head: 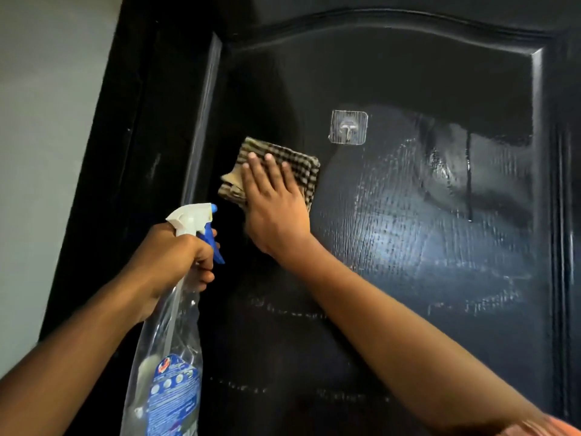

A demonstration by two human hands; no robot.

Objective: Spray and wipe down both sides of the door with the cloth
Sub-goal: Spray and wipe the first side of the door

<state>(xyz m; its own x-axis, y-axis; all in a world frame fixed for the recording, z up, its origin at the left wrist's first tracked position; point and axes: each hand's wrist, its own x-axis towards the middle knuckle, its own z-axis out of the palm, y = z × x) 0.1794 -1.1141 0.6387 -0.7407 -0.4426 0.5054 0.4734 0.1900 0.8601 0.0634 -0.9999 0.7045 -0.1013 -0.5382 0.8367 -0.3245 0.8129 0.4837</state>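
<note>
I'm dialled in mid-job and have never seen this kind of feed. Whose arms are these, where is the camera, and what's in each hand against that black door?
There is no machine here: a person works with bare hands, and the single picture comes from a camera worn on their head, looking forward at the black door. The left hand grips a clear spray bottle by its neck, with a finger on the blue trigger. The right hand lies flat, pressing a folded checked cloth against the door panel. Just above and to the right of the cloth a clear stick-on hook is fixed to the door. The panel to the right shines wet, with streaks.
</note>
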